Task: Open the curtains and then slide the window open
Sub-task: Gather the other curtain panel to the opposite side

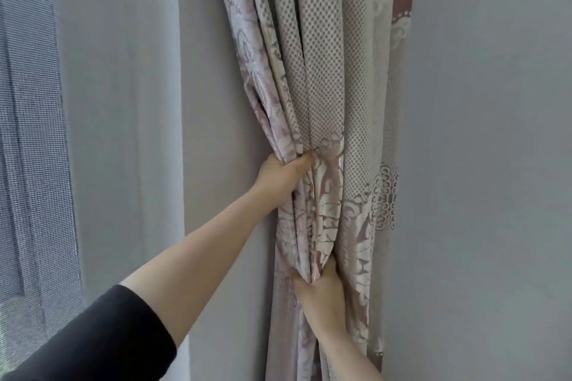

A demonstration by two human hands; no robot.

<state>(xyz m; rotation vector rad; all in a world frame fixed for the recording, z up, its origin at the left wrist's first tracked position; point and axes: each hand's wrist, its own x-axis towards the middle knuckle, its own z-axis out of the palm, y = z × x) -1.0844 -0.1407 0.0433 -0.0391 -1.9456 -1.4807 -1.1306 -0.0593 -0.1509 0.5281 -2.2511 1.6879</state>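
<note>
A patterned curtain (pixel 328 77), beige with a dotted weave and pale pink floral parts, hangs bunched into folds against the wall corner. My left hand (pixel 280 176) grips the gathered folds at mid height, fingers wrapped around the left edge. Lower down, my right hand (pixel 322 294) clasps the same bundle from below. The window (pixel 29 133) shows at the far left behind a fine mesh screen, uncovered by the curtain.
A pale grey window reveal and wall strip (pixel 123 102) lie between the window and the curtain. A plain grey wall (pixel 489 164) fills the right side. My left forearm with a dark sleeve crosses the lower left.
</note>
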